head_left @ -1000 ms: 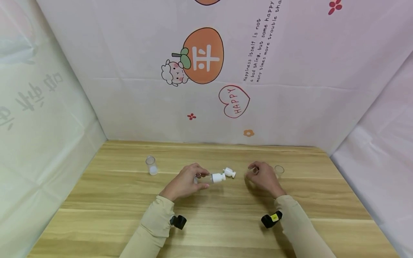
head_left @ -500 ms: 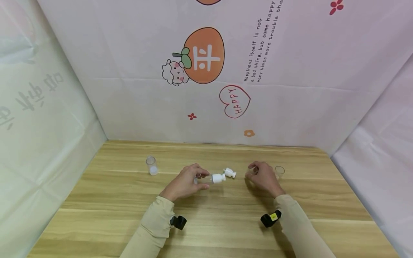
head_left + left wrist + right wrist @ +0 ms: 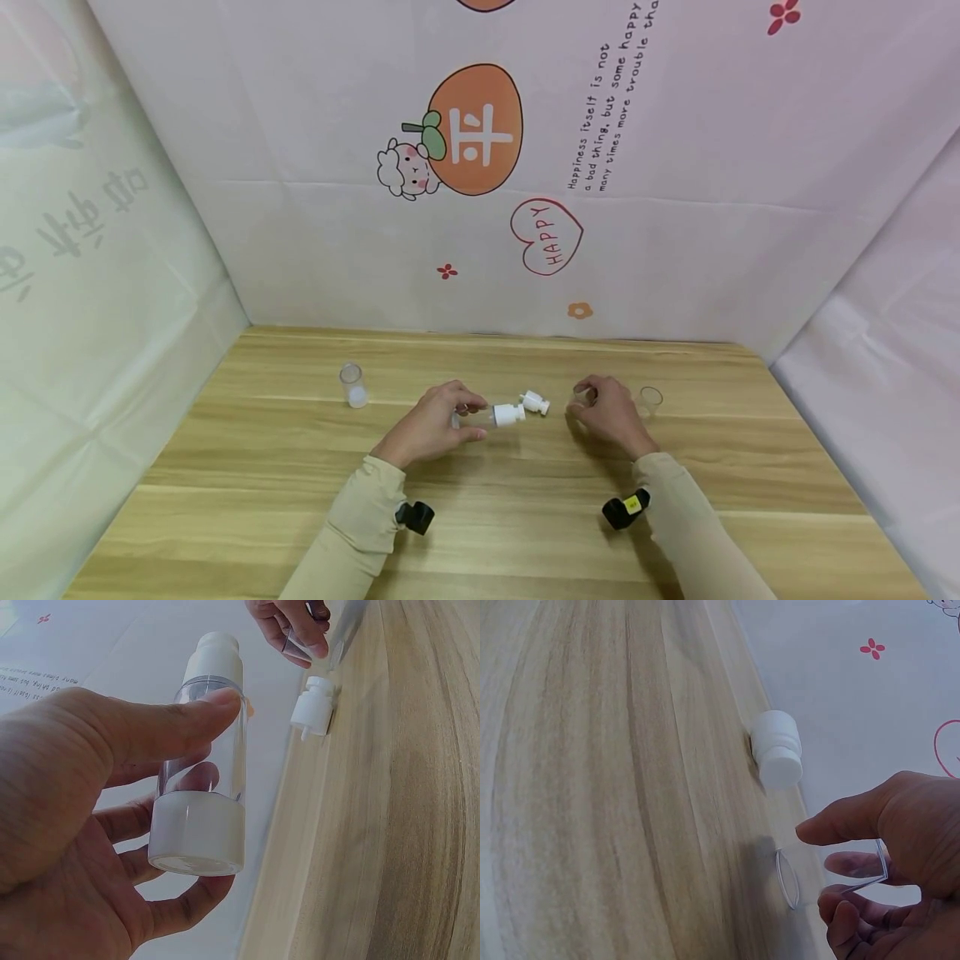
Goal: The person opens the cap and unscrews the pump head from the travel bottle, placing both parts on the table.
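My left hand (image 3: 435, 423) grips a small clear pump bottle (image 3: 204, 776) with a white pump top and a white base. Its thumb lies along the front, fingers behind and under the base, and the white pump top (image 3: 508, 414) points right. My right hand (image 3: 613, 415) pinches a clear plastic cap (image 3: 802, 874) between thumb and fingers, its round open rim facing away from the palm. Between the hands a loose white pump head (image 3: 535, 402) lies on its side on the table, its thin stem (image 3: 305, 734) showing in the left wrist view.
A clear bottle body (image 3: 352, 385) with a white bottom stands on the wooden table (image 3: 480, 533) at the left. Just right of my right hand stands another clear cap (image 3: 650, 398). Printed white cloth (image 3: 337, 250) hangs behind the table and at both sides.
My right hand and wrist have shifted slightly left, and the clear cap shows more at its fingertips. My left hand and the pump bottle have stayed nearly still.
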### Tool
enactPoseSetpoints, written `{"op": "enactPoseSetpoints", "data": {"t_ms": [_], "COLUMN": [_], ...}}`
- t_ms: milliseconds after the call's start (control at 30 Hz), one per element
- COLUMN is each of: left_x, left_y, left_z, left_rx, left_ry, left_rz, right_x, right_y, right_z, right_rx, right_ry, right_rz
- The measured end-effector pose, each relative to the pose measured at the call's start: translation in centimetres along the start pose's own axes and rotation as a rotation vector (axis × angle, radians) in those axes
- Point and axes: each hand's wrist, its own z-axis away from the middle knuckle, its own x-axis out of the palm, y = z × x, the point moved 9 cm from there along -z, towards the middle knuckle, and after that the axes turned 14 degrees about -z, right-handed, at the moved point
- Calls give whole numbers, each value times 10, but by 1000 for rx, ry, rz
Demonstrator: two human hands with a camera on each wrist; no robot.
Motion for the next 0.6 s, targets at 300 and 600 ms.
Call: {"op": "enactPoseSetpoints", "data": {"t_ms": [300,600], "left_x": [-1,-2], "left_y": [0,0], "left_z": [1,0], "left_rx": [-9,1], "left_ry": [1,5], "left_rz": [-2,7], "right_x": [0,-3], "right_y": [0,0], "right_z": [0,2], "right_rx": [18,66], "right_ry": [-1,5], "right_rz": [24,56]}}
